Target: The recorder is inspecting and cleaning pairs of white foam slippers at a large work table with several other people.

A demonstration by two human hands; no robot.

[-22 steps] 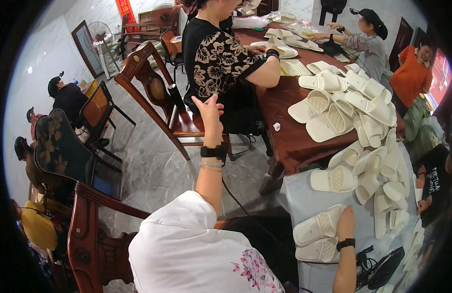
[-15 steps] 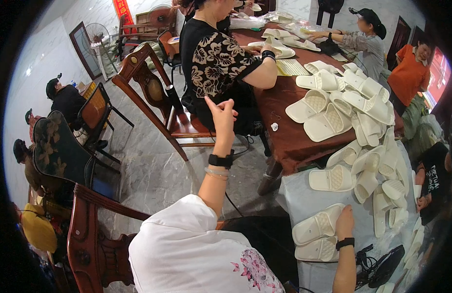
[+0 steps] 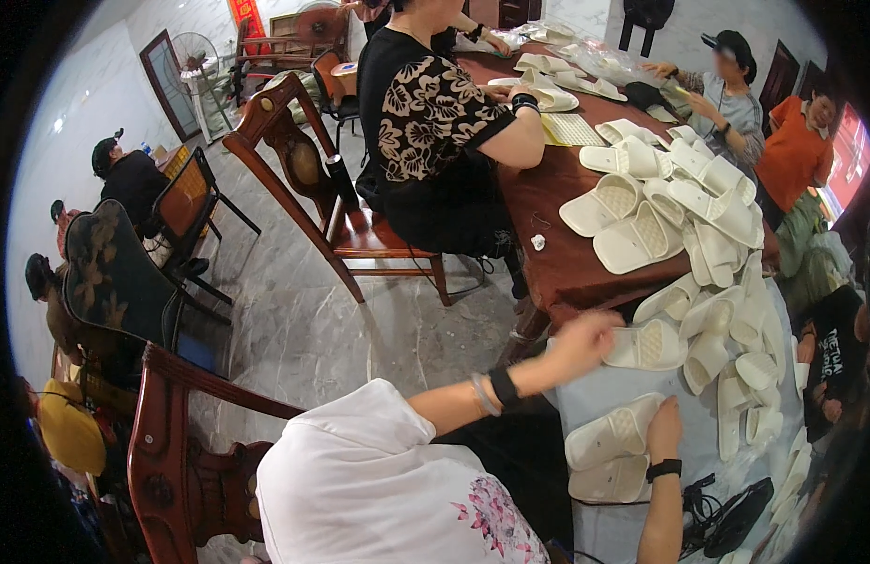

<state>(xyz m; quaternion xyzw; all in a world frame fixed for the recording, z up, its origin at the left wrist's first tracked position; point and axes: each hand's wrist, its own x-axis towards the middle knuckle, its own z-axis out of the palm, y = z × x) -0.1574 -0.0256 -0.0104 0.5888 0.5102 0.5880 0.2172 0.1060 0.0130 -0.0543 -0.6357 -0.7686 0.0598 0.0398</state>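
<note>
"Checking progress: what's done?"
"Slipper pair [image 3: 606, 442] together, nearside of slipper pile [image 3: 722, 211]; right hand [image 3: 665, 428] curled at its edge, fingers' grip unclear. Left hand [image 3: 585, 345] blurred, near-left of pile, finger opening unreadable."
"Left over?"
"Pile's jumbled. Early, I'd judge."

Finishes: slippers [image 3: 609, 434] are reading matt, carved chair [image 3: 360, 235] is gleaming.
Slippers are looking like moulded plastic or foam, straps [image 3: 659, 345] showing quilted relief; chair wood is shining smooth as varnish; floor [image 3: 313, 348] is reflecting like polished stone; brown tablecloth [image 3: 550, 263] is hanging matt and creased; clear bags [image 3: 609, 62] are glinting, thin plastic film.
</note>
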